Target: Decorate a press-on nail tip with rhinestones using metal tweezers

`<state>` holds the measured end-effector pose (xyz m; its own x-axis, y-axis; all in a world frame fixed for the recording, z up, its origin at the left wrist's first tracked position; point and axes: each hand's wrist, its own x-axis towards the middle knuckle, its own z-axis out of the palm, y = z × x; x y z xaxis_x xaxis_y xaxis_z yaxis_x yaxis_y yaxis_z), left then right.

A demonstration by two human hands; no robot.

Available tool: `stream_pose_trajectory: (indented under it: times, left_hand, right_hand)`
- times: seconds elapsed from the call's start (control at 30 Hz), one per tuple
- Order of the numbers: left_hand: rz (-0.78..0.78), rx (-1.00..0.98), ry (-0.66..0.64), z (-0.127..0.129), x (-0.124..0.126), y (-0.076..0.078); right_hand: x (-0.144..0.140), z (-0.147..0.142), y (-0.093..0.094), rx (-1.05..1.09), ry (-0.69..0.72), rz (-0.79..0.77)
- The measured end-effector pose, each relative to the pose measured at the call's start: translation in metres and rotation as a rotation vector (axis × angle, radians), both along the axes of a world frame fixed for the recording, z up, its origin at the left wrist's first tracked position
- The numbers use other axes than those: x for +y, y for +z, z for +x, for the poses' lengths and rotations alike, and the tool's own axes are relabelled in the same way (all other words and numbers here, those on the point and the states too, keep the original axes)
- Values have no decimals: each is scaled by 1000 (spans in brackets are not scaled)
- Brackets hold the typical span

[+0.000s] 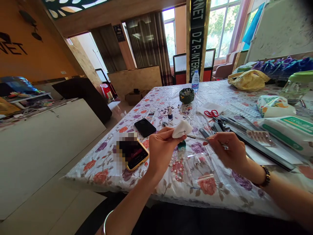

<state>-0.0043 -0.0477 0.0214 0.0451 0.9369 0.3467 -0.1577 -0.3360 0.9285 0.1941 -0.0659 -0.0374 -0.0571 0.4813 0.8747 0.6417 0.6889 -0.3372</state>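
My left hand (161, 143) is closed on a folded white wipe (183, 128) that carries a dark smear. Pinched in my right hand (228, 151) is a thin brush (199, 138), its dark tip pointing left and close to the wipe's lower edge; whether they touch I cannot tell. Below the wipe stands a small dark green container (181, 146), partly hidden by my left hand. A clear plastic case (200, 166) lies nearer me, with tiny red and white beads (177, 168) beside it. Beyond my hands stands a small dark polish bottle (170, 113).
A yellow-edged phone (138, 158) and a black flat device (145, 127) lie on the left. Red-handled scissors (211, 113), a blister pack (260, 137) and a wipes pack (290, 132) are on the right. A woven basket (186, 96) and water bottle (195, 81) stand farther back.
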Motion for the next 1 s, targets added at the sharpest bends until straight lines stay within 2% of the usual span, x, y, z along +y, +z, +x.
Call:
stream_pose_trajectory:
  times: [0.2,0.47,0.77,1.0]
  left_hand:
    - [-71,-89,-28,0,5,0]
    - [-190,-287,-59,-9,15,14]
    - [-233,-221,-211,-1,9,8]
    - [-225,-169,-216,0,9,6]
  right_hand:
    - [6,-1,-1,23,40,62]
    - [7,0,1,80,28,121]
    - [7,1,0,100,12,131]
    - [7,-2,1,118,-5,91]
